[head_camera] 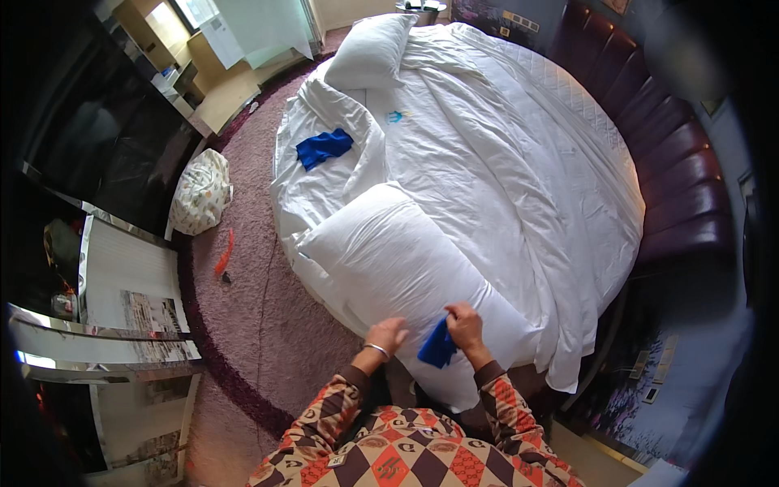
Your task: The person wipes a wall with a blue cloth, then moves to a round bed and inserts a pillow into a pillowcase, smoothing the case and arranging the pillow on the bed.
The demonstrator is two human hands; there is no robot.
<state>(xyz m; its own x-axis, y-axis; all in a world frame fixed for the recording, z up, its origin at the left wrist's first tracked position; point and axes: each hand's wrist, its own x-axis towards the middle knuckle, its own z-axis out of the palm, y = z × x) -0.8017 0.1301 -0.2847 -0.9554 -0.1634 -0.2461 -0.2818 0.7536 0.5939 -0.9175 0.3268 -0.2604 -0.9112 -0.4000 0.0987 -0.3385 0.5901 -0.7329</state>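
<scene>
My right hand (465, 327) grips a small piece of blue fabric (434, 348), which hangs down to the left of its fingers. To its left, my left hand (387, 336) is held with fingers loosely bent, and nothing shows in it. A bracelet circles that wrist. Both hands are above the near edge of a large white pillow (408, 255) lying on a round bed. Farther off, a second blue fabric piece (324, 149) lies on the folded white duvet (450, 158). Whether my left hand touches the pillow is hard to tell.
Another white pillow (371, 52) lies at the bed's far end. A padded dark red headboard (660, 140) curves along the right. On the purple carpet (243, 316) are a stuffed patterned bag (199, 192) and a red object (224, 254). Dark glossy furniture (103, 122) borders the left.
</scene>
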